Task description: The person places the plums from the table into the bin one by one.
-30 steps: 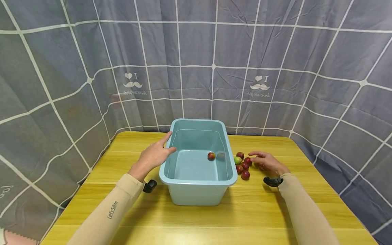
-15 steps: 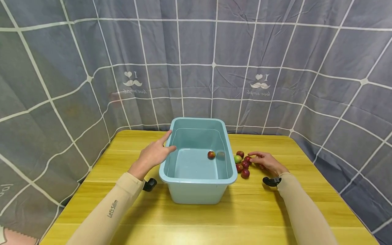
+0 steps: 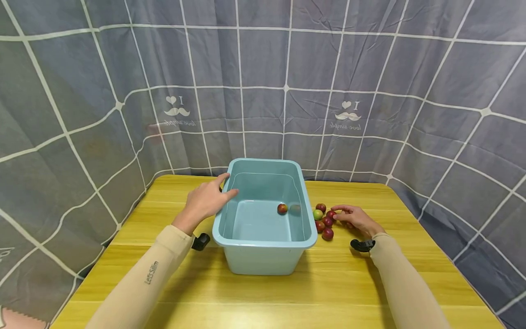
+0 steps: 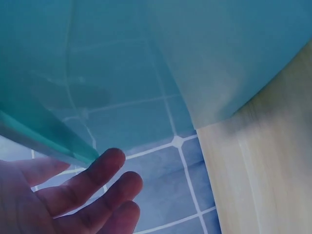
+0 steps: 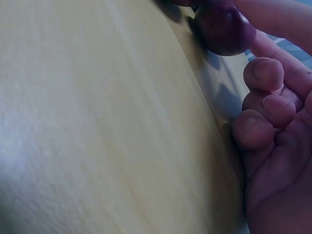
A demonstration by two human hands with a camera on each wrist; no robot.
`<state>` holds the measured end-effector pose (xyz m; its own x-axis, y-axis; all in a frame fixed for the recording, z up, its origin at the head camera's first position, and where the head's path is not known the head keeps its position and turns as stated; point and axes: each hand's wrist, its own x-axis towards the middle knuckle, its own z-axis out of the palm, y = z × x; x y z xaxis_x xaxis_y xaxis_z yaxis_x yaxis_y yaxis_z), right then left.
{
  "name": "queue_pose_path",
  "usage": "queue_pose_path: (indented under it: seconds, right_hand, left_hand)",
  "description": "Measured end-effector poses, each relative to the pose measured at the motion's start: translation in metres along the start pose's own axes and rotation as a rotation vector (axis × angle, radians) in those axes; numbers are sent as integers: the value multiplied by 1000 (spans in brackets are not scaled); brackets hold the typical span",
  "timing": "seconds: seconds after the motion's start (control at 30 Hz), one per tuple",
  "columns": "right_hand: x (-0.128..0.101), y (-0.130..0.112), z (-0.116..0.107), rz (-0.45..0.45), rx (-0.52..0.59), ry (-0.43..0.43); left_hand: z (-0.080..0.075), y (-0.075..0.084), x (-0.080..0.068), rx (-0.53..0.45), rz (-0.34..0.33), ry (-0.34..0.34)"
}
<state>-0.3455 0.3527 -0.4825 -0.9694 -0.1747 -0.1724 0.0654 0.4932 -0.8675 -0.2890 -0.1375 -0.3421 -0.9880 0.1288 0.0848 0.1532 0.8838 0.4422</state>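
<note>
Left hand rests on left rim of teal plastic tub, fingers straight, holding nothing. Right hand on yellow table, thumb and forefinger pinching dark red plum at edge of plum cluster just right of tub. One plum inside tub.

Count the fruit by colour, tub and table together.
Red fruit: 6 — 1 in the tub, 5 on the table
Green fruit: 1
Total: 7
</note>
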Motion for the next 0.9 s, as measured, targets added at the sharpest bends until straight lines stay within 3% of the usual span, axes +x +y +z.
queue_pose_path:
  seconds: [0.33,0.9]
  right_hand:
    - [2,1,1,24,19,4]
    - [-2,-2,2,12,24,5]
  left_hand:
    - [4,1,2,53,-14,-37]
    - [6,2,0,26,-33,-83]
